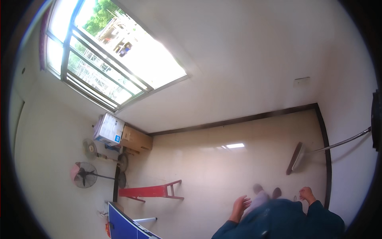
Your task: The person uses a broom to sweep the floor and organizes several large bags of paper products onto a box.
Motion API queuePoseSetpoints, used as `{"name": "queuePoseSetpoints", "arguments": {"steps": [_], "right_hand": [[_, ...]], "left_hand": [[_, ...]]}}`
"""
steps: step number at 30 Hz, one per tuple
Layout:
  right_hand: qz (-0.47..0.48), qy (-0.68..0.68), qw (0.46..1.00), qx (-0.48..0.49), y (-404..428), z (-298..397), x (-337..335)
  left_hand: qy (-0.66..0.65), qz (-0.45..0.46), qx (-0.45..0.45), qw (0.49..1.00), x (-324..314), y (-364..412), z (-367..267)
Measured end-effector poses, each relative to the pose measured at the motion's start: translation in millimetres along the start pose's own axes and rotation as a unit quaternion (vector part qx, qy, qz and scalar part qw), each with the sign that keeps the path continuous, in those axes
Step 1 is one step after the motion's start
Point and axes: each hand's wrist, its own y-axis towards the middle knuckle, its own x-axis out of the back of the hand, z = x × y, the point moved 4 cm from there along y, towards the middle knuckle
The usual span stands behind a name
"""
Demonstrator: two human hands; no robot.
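Note:
My left hand (240,206) hangs in front of me with its fingers loosely bent and slightly apart, holding nothing that I can see. On the other side of my dark teal top, my right hand (306,194) is raised with the fingers curled in; whether anything is inside it is hidden. A thin dark loop (295,198) shows just left of that hand, and I cannot tell what it belongs to. Nearest to my right hand is a broom (295,159), its wide head on the tiled floor (209,167) and its metal handle leaning toward the right wall, apart from my fingers.
To the left stand a red bench (146,191) and a blue table-tennis table (124,222). Two pedestal fans (84,175) are by the left wall. A white printed carton (110,130) and a brown cardboard box (136,139) fill the corner below a window (119,59).

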Motion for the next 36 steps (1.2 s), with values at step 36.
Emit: {"name": "queuePoseSetpoints", "arguments": {"steps": [36], "right_hand": [[0.004,0.073,0.997,-0.005,101,30,92]], "left_hand": [[0.015,-0.067,0.011,0.998,-51,76,3]]}}
